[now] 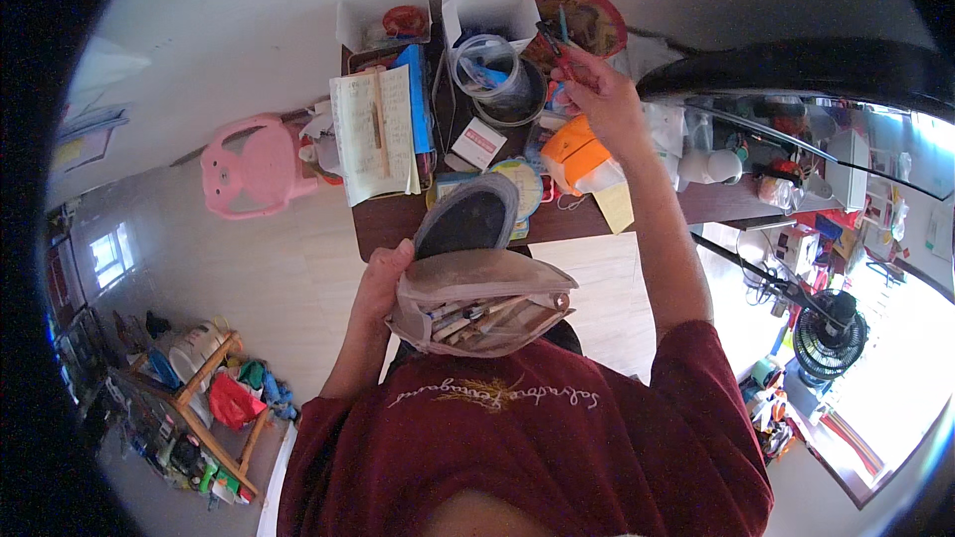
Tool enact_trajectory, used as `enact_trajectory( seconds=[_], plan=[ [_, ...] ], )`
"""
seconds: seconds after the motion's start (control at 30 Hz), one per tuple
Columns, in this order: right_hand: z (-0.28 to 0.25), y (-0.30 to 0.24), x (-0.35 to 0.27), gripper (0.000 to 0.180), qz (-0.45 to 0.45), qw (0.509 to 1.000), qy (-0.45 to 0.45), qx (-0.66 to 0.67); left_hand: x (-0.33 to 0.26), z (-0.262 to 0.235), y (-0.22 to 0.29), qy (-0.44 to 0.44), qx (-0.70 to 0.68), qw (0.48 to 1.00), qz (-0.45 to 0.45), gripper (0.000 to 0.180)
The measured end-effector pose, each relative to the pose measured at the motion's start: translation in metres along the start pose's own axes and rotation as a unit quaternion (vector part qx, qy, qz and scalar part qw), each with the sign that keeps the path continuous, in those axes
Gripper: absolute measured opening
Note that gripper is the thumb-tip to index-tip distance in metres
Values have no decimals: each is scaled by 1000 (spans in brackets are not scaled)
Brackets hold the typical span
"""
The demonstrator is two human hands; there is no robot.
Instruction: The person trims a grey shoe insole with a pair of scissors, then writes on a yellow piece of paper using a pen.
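Note:
My left hand [386, 276] is closed on the side of a pale see-through pencil pouch [477, 280] in front of my chest. Its mouth gapes, and several pens [460, 318] and thin sticks show inside. Just beyond the pouch, touching it in the picture, is a dark oval piece with a grey rim [466, 217]; whether it belongs to the pouch I cannot tell. At the far side of the desk, my right hand [605, 97] is stretched out, fingers closed on a slim red tool with a dark tip [557, 48]. Near it stands a clear plastic tub [484, 62].
On the dark desk [587, 228] lie an open notebook [356, 139], a blue folder [418, 99], a small white box [477, 144] and an orange packet [577, 154]. A red basket [607, 15] stands behind. A pink chair [249, 167] is left, a black fan [831, 333] right.

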State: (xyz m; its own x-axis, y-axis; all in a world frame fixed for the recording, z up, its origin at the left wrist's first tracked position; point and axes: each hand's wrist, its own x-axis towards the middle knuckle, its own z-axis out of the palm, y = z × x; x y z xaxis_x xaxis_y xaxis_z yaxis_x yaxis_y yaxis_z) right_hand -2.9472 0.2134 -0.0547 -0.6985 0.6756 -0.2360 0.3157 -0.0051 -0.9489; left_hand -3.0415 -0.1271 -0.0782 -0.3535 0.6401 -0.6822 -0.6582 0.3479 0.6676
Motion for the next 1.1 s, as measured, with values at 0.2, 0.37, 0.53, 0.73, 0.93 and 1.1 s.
enact_trajectory(
  seconds=[0.2,0.37,0.53,0.73,0.93,1.1],
  plan=[
    [-7,-31,-8,23,18,972,-21,-232,0,-3,7,33,-12,999,-14,46],
    [-18,-36,-35,26,83,986,-40,-140,-3,6,20,68,-12,998,7,46],
    [-27,-57,-47,26,18,999,10,-50,8,-5,8,17,-43,999,-22,45],
    [-18,-110,-41,22,-45,996,-36,-71,12,-3,9,0,-50,999,-15,46],
    [19,-113,-19,19,-227,885,-42,-405,13,-12,3,-16,-23,1000,-14,46],
    [40,-113,-7,20,-259,810,-49,-524,9,-7,19,5,-11,1000,-23,46]
  ],
)
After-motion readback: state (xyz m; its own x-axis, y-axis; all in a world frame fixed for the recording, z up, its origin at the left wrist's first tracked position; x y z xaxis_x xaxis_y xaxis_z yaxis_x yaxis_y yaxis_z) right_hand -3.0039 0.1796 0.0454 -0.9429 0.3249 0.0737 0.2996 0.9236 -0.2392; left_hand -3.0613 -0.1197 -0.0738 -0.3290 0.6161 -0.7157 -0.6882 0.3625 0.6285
